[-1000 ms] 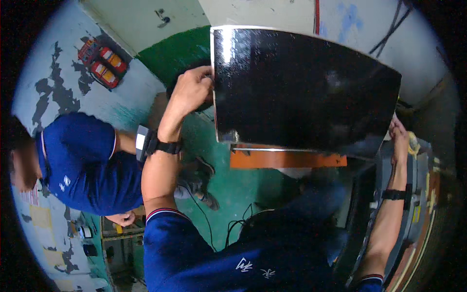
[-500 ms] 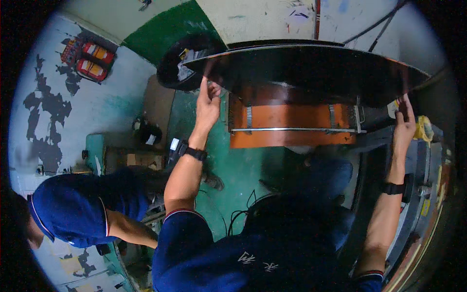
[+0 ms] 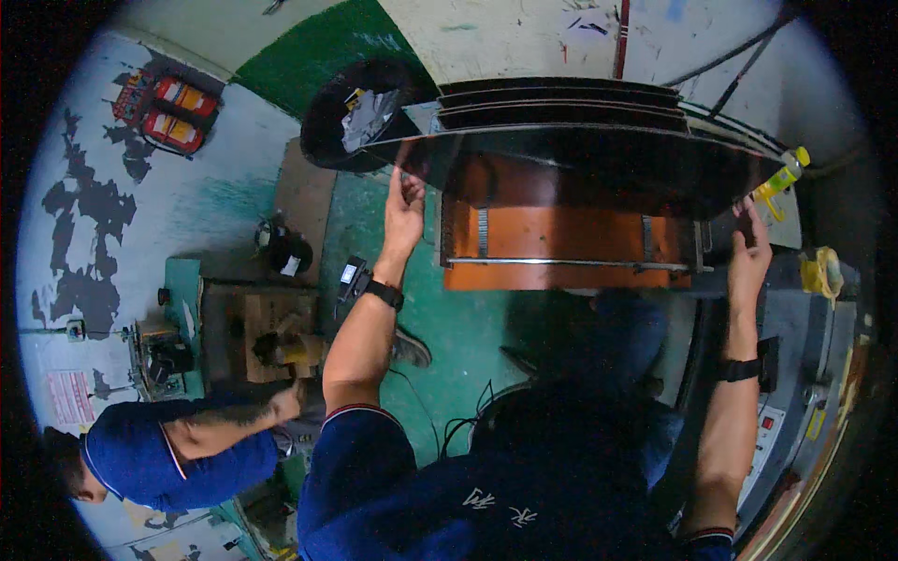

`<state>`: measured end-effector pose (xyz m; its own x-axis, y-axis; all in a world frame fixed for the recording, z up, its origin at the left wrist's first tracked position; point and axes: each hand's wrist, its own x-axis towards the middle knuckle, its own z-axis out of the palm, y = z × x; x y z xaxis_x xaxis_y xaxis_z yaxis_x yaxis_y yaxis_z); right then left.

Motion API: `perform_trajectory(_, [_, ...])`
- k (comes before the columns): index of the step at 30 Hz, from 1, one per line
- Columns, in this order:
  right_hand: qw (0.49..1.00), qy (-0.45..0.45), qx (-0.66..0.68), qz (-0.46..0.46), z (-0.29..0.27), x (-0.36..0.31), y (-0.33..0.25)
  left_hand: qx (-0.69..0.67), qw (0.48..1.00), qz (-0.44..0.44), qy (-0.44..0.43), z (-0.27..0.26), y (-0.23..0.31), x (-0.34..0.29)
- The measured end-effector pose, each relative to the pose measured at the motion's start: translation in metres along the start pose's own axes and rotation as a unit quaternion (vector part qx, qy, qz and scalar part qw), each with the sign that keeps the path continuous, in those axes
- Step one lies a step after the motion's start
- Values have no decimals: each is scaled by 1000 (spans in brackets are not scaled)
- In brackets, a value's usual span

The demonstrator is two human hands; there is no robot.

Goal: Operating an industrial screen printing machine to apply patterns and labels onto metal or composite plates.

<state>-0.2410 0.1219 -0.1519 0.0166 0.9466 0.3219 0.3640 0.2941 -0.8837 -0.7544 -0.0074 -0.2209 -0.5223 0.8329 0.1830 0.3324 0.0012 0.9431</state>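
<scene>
dark panel held flat at both side edges above an orange rack

a large dark glossy panel (image 3: 580, 154) is held nearly level, seen almost edge-on, across the upper middle of the view. its left edge is gripped by the left hand (image 3: 404, 208), whose fingers are curled up against the rim, and its right edge is gripped by the right hand (image 3: 748, 262), whose fingers are raised to the underside near the corner. both arms are stretched upward, and a dark band is worn on each wrist. a stack of similar dark panels (image 3: 561, 98) is seen just behind and above the held one, their edges lying parallel to it. directly below the panel an orange rack (image 3: 561, 248) with a metal rail across its front is reflected in the glossy surface.

to the upper left a black round bin (image 3: 351, 126) holding crumpled scraps is partly covered by the panel's corner. a yellow spray bottle (image 3: 781, 182) is seen beyond the right corner. the green floor (image 3: 458, 327) is visible between the arms. at the lower left another person in a blue shirt (image 3: 178, 458) is bent over a cluttered workbench (image 3: 253, 332), apart from the panel.
</scene>
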Motion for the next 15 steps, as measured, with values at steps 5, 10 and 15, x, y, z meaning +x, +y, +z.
perform_trajectory(5, [999,5,-8,41,6,-2,-2,15,999,17,-22,1,-24,6])
perform_trajectory(10, [998,-41,36,9,28,29,8,47,997,47,-32,-16,10,-9])
perform_trajectory(15, [999,-22,-23,6,8,38,4,90,993,71,-14,-1,14,-3])
